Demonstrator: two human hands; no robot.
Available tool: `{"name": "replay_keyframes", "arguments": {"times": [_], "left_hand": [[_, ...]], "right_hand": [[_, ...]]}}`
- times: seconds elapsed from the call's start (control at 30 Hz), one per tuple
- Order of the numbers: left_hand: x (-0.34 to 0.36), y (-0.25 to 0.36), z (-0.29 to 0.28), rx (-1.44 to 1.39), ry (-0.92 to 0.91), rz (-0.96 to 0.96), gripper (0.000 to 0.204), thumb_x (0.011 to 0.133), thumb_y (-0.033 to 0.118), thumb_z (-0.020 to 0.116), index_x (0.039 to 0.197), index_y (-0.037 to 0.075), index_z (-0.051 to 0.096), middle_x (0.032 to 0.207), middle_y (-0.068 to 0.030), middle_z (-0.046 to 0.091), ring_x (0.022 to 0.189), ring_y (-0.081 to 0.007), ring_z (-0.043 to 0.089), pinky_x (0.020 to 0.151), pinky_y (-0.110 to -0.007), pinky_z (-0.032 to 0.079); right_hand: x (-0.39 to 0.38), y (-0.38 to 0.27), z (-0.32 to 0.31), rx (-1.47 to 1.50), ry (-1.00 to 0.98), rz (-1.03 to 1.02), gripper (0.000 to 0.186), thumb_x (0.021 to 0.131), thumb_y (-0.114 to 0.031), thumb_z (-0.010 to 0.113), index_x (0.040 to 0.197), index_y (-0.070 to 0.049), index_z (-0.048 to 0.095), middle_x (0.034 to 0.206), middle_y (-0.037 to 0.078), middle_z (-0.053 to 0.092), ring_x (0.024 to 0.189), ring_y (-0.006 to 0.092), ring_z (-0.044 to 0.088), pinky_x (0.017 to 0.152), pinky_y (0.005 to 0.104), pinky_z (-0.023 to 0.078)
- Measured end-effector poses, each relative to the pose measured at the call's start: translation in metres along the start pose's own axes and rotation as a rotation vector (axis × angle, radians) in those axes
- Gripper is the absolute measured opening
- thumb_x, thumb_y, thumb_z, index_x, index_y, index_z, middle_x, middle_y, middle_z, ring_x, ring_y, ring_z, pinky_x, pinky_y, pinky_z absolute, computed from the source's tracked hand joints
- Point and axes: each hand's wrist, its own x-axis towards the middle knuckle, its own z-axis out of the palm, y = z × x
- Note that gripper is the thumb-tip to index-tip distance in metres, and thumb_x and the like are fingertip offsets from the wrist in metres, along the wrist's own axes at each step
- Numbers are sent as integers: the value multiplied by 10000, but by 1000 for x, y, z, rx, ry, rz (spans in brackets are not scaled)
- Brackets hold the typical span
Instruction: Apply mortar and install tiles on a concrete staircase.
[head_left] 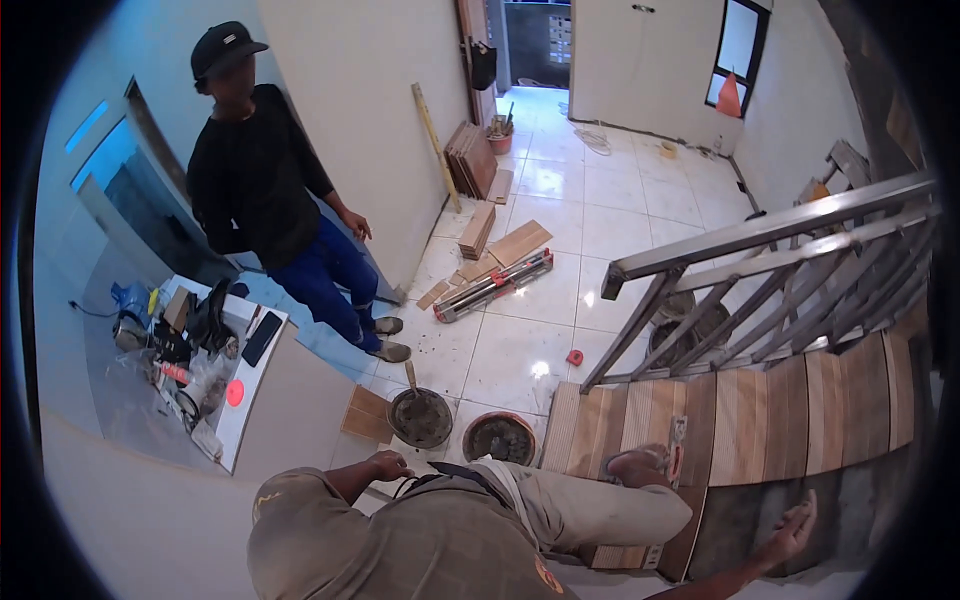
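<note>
My right hand [795, 528] reaches over the grey, bare stair steps [745, 515] at lower right, fingers stretched out and nothing visible in them. Beside my waist at lower left, my left hand [390, 465] has its fingers curled. A dark loop shows just below it, but whether the hand holds anything is hidden. My bent leg rests on wood-look stair tiles [740, 420], with the bare foot [640, 463] near a silver and red spirit level [677, 445]. Farther left on the floor, a trowel handle [410, 376] sticks out of a mortar bucket [421, 418].
A second bucket [499, 438] stands beside the first. Metal railing [770, 235] rises along the stairs. A tile cutter [494, 286], loose tiles [520, 242] and a red tape measure [574, 357] lie on the floor. Another person [270, 190] stands by a cluttered counter [255, 375].
</note>
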Motion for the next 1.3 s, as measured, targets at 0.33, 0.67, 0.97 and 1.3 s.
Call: {"name": "replay_keyframes", "arguments": {"times": [0.33,0.67,0.97,1.3], "left_hand": [[-14,5,-4,2,43,-14,637,899,638,643,1184,81,764,1271,-200,701,1238,-362,634,1055,-440,485],[9,3,-16,-74,25,-25,660,855,599,722,1186,29,750,1196,-214,728,1155,-344,686,1003,-422,525],[48,-24,-22,173,-22,155,444,923,474,650,1218,149,719,1223,-146,690,1176,-328,640,1012,-419,493],[92,149,-232,961,35,960,151,896,115,593,1005,106,696,786,-105,707,774,-329,712,718,-434,571]], "right_hand": [[-63,133,106,-9,-448,459,260,1012,-296,639,1043,-44,693,677,-6,571,515,75,480,452,250,375],[-69,51,122,-163,-506,384,331,1021,-273,587,1201,-10,677,753,-1,581,649,64,496,557,251,400],[-37,23,37,467,60,308,338,1053,-313,567,1157,-27,713,742,-9,542,638,70,489,558,236,404],[-221,236,116,-480,-537,574,334,992,-313,575,990,-31,754,824,123,725,704,268,698,669,420,563]]}}
